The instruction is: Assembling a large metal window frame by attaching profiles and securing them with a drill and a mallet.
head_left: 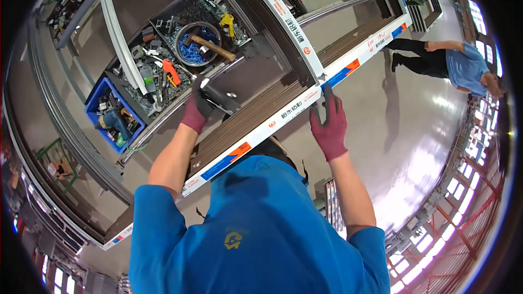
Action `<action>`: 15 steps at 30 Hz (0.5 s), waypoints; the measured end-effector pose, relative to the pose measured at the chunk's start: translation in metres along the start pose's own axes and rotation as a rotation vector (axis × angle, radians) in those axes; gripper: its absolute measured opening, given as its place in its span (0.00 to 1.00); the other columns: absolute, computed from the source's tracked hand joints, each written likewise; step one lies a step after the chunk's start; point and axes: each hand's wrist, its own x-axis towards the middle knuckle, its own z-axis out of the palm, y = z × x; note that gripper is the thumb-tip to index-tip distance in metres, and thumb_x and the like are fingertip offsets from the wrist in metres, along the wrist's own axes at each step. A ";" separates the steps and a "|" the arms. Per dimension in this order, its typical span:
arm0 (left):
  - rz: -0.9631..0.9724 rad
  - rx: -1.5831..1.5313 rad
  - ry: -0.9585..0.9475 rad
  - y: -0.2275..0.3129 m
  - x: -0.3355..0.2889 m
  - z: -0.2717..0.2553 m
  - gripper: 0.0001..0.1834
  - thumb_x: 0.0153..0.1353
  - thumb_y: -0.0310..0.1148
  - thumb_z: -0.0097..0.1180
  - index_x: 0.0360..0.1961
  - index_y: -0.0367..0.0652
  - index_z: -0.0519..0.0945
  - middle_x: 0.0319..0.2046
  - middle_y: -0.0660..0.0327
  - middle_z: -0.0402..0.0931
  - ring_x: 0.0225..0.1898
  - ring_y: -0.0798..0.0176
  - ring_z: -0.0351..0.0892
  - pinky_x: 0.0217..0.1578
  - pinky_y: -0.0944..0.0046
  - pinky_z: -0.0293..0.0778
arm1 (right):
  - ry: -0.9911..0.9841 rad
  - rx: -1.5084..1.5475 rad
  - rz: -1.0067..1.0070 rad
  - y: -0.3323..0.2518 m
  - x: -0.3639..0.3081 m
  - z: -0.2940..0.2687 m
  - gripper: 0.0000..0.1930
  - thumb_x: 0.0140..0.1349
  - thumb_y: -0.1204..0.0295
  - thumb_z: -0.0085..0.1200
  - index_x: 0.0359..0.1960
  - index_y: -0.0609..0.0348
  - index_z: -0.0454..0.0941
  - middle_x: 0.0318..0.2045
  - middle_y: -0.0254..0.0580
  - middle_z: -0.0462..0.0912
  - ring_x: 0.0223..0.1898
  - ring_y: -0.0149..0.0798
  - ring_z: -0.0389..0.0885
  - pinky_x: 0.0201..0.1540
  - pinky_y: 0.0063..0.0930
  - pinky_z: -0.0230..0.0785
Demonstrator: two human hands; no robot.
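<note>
On the near side of the bowl of blue fasteners (177,42), the brown aluminium frame (256,117) is lying — likely stiff, weighty, best held at its corner (316,83), where the right grip (329,124) is resting open; whether the left grip (197,110) is holding anything, I cannot tell.

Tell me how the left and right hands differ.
The left hand is near the orange-red tool; the right hand is at the frame corner. The left hand's fingers look bunched; the right hand's are spread. Both wear maroon gloves with dark fingers.
</note>
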 end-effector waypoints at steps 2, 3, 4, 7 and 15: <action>0.041 -0.132 0.084 0.016 0.010 -0.007 0.18 0.70 0.55 0.60 0.41 0.51 0.81 0.33 0.64 0.80 0.36 0.60 0.82 0.45 0.53 0.82 | -0.044 -0.014 -0.061 0.021 0.007 0.006 0.42 0.57 0.76 0.66 0.76 0.57 0.64 0.47 0.50 0.81 0.44 0.50 0.83 0.45 0.41 0.78; 0.144 -0.113 0.045 0.025 0.011 -0.008 0.19 0.69 0.57 0.59 0.39 0.52 0.80 0.33 0.64 0.80 0.35 0.60 0.82 0.43 0.52 0.82 | -0.096 -0.053 -0.066 0.027 0.006 0.008 0.43 0.57 0.75 0.67 0.76 0.57 0.64 0.47 0.49 0.81 0.43 0.50 0.83 0.45 0.41 0.78; 0.139 -0.104 0.102 0.034 0.011 -0.010 0.20 0.68 0.58 0.58 0.40 0.52 0.80 0.32 0.64 0.80 0.35 0.60 0.82 0.42 0.51 0.82 | -0.147 -0.090 -0.070 0.031 0.006 0.009 0.44 0.56 0.74 0.68 0.76 0.56 0.64 0.48 0.49 0.81 0.43 0.50 0.83 0.45 0.41 0.78; 0.175 -0.027 0.086 0.073 0.008 -0.034 0.25 0.67 0.63 0.57 0.44 0.52 0.79 0.33 0.63 0.80 0.35 0.57 0.82 0.40 0.52 0.82 | -0.123 -0.195 -0.161 0.032 0.013 0.012 0.42 0.55 0.73 0.69 0.74 0.58 0.67 0.51 0.51 0.82 0.47 0.54 0.82 0.50 0.44 0.76; 0.148 0.461 0.314 0.117 0.039 -0.086 0.17 0.63 0.48 0.70 0.42 0.48 0.85 0.29 0.61 0.80 0.27 0.61 0.79 0.31 0.56 0.80 | -0.185 -0.259 -0.215 0.049 0.008 -0.015 0.28 0.58 0.72 0.67 0.62 0.62 0.75 0.51 0.54 0.82 0.49 0.58 0.80 0.52 0.46 0.72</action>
